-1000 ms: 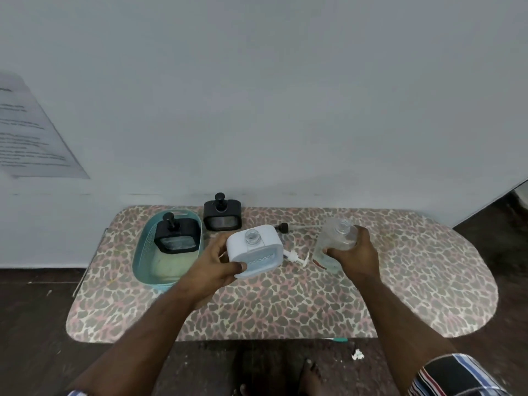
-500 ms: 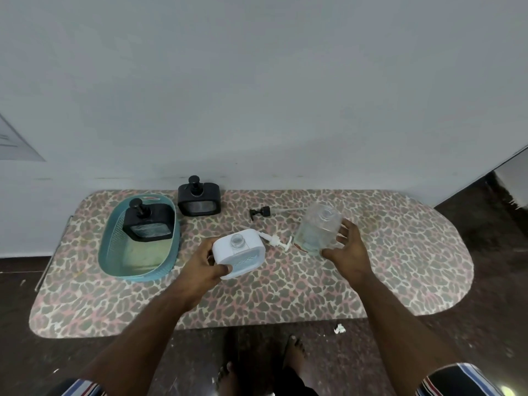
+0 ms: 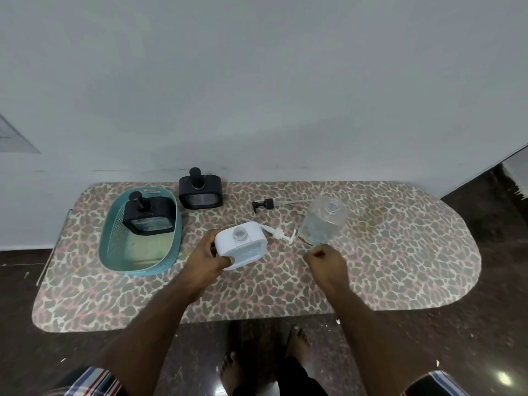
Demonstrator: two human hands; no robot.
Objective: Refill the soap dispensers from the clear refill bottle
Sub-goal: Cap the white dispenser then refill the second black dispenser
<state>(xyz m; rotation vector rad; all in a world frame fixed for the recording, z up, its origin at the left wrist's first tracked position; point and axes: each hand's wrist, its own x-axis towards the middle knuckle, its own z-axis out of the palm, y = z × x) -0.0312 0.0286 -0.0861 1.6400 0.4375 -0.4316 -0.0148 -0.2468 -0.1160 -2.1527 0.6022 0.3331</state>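
Note:
A white soap dispenser (image 3: 243, 244) with its neck uncapped stands near the table's middle, and my left hand (image 3: 206, 258) grips its left side. Its white pump (image 3: 278, 233) lies on the table just to its right. The clear refill bottle (image 3: 324, 221) stands uncapped to the right, partly filled with clear liquid. My right hand (image 3: 325, 260) hovers just in front of the bottle with fingers curled, holding nothing. A black dispenser (image 3: 201, 189) stands at the back, and another black dispenser (image 3: 148, 214) sits inside the teal basket (image 3: 114, 238).
A black pump cap (image 3: 264, 205) with a long tube lies at the back, between the black dispenser and the refill bottle. The leopard-print table (image 3: 400, 267) stands against a white wall. My bare feet show on the dark floor below its front edge.
My right hand has let go of the refill bottle and drawn back toward me, fingers curling. The bottle now stands on its own. My left hand keeps its hold on the white dispenser.

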